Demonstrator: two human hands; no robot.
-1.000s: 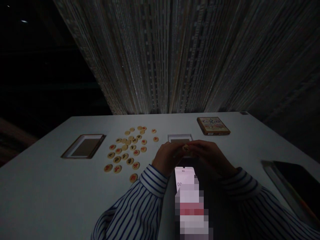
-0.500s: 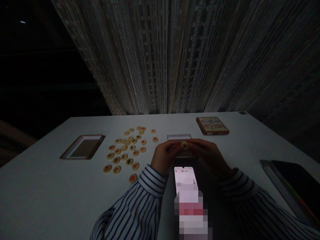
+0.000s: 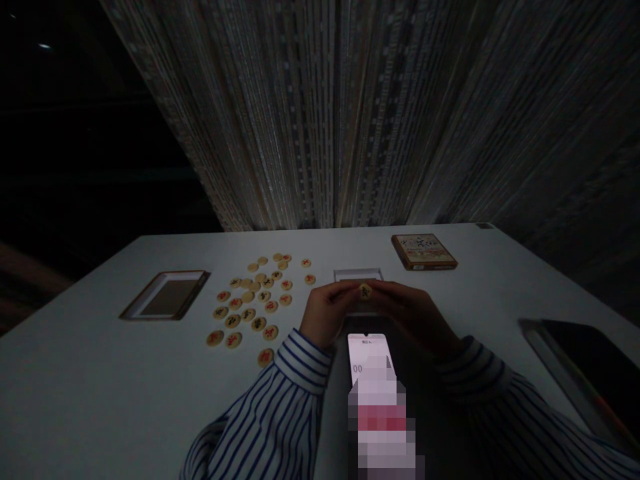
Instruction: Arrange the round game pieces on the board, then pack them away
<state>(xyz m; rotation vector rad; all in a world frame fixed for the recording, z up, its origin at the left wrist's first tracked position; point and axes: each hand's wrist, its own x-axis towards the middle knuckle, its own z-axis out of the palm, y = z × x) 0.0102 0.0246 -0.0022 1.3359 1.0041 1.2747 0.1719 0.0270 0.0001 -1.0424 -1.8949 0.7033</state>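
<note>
Between the fingers of both hands is a round Chinese chess piece [image 3: 365, 291] with a dark character. My left hand [image 3: 324, 311] grips it from the left, its fingers closed. From the other side my right hand [image 3: 416, 312] pinches the same piece. Under the hands lies a shallow white box [image 3: 358, 273], partly hidden by them. A lit phone [image 3: 371, 353] lies just in front of the hands, its lower part pixelated. To the left, several loose chess pieces [image 3: 248, 297] with red or black characters are scattered, some with blank sides up.
An open, shallow brown-edged box [image 3: 167, 295] lies at the left. The printed box [image 3: 424, 252] sits at the back right. A dark flat device [image 3: 590, 367] rests at the right edge. A string curtain [image 3: 320, 120] hangs behind the white table [image 3: 110, 387].
The held chess piece has shifted slightly left and appears turned between the fingers. Both hands stay almost in place, and the scattered pieces have not moved.
</note>
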